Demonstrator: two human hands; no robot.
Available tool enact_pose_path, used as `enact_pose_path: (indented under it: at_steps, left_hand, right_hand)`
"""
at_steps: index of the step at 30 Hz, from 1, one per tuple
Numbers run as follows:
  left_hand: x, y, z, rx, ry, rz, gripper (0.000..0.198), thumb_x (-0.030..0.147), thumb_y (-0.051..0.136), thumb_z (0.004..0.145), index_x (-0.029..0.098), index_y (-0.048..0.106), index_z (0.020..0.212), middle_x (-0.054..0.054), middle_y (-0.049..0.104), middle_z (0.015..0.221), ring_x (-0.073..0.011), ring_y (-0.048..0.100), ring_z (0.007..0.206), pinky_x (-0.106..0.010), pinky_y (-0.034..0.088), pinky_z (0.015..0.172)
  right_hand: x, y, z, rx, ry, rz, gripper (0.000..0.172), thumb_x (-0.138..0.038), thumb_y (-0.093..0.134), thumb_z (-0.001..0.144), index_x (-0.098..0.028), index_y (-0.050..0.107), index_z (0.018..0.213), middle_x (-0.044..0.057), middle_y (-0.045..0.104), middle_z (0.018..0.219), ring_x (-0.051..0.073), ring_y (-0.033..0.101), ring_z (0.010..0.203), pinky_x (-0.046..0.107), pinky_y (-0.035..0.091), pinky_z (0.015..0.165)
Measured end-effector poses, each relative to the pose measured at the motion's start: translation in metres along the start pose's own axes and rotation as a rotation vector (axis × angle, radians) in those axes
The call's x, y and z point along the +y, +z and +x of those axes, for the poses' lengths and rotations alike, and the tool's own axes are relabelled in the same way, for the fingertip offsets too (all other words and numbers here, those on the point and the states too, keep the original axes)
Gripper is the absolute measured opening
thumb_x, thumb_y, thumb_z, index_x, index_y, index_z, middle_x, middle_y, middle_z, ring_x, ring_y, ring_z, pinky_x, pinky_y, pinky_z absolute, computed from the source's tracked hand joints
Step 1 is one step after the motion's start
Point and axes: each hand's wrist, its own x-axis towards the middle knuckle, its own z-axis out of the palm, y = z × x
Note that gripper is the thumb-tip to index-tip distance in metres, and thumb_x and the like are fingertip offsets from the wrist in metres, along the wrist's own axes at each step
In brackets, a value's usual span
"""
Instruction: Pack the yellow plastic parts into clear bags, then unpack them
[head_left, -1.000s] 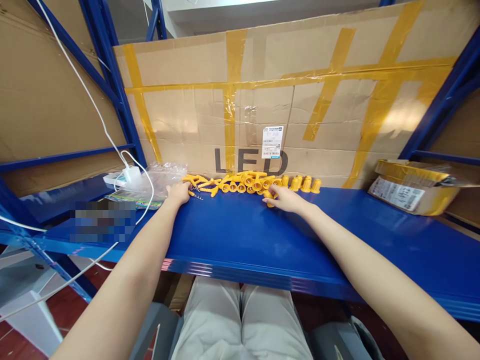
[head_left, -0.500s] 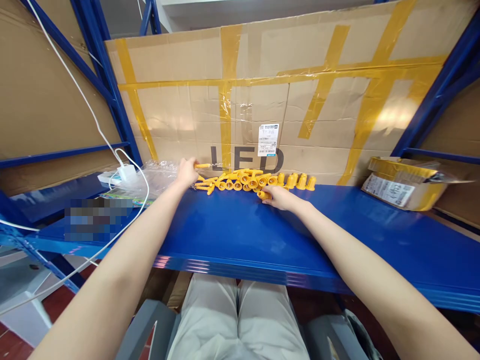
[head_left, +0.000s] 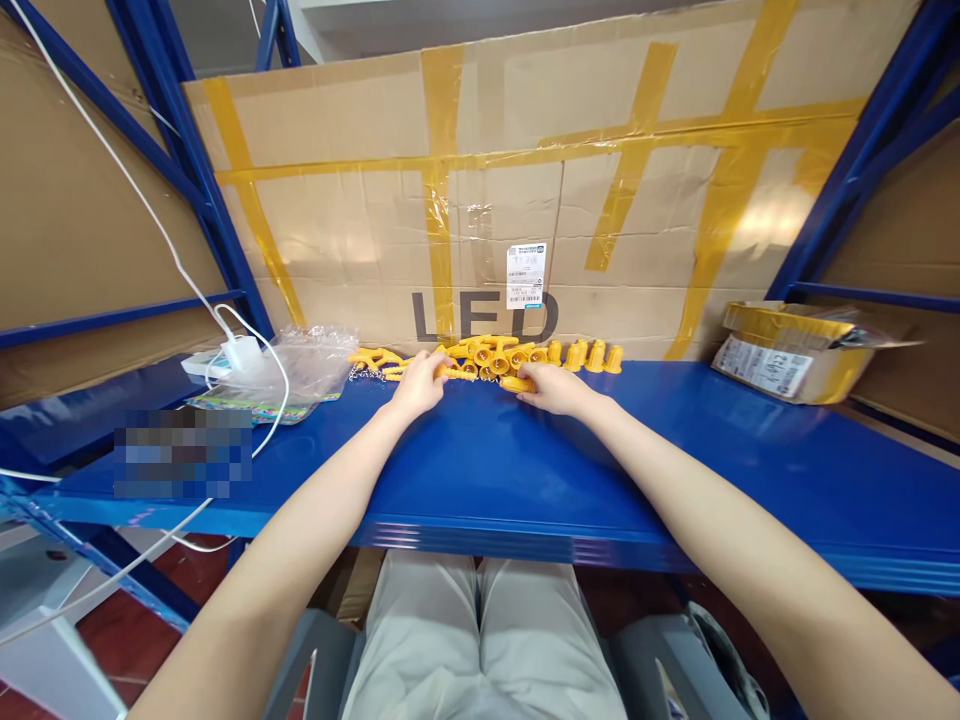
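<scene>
My left hand (head_left: 420,384) is closed round a yellow corkscrew handle (head_left: 459,375) with a thin spiral metal rod pointing right. My right hand (head_left: 553,388) grips a yellow bell-shaped sleeve (head_left: 514,384) lying on its side, its open end towards the left. The rod's tip is close to that sleeve; whether they touch I cannot tell. Behind both hands lies a pile of yellow sleeves (head_left: 499,358), several with their round openings facing me. More yellow T-shaped handles (head_left: 375,357) with metal spirals lie left of my left hand.
Several yellow sleeves (head_left: 596,356) stand upright at the pile's right. A large taped cardboard sheet (head_left: 360,240) backs the blue shelf (head_left: 465,470). An opened carton (head_left: 795,355) sits right. Left are clear plastic bags (head_left: 315,360), a white power adapter (head_left: 242,354) and a loose white cable (head_left: 281,400).
My left hand has come down and right with the corkscrew handle, towards the sleeve in my right hand. The sleeve has turned so its opening faces left. The view has shifted slightly.
</scene>
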Motion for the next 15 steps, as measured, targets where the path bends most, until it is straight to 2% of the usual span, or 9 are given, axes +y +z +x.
enact_pose_path:
  at_steps: [10, 15]
  left_hand:
    - [0.0001, 0.0001, -0.0009, 0.012, -0.026, -0.015, 0.025, 0.011, 0.056, 0.079, 0.018, 0.066, 0.101, -0.007, 0.058, 0.098, -0.022, 0.06, 0.096, -0.033, 0.044, 0.093]
    - [-0.0008, 0.0018, -0.0011, 0.04, 0.007, -0.023, 0.026, 0.015, 0.057, 0.078, 0.018, 0.067, 0.101, -0.007, 0.06, 0.095, -0.0218, 0.061, 0.09, -0.035, 0.046, 0.09]
  right_hand:
    - [0.003, 0.0013, 0.0007, 0.05, -0.034, 0.049, 0.023, -0.021, 0.061, 0.081, -0.018, 0.059, 0.104, 0.01, 0.068, 0.109, 0.024, 0.063, 0.099, 0.03, 0.046, 0.081]
    - [0.0023, 0.0057, 0.0021, 0.123, -0.145, 0.109, 0.025, -0.021, 0.059, 0.083, -0.015, 0.061, 0.108, 0.012, 0.067, 0.109, 0.026, 0.062, 0.1, 0.035, 0.046, 0.084]
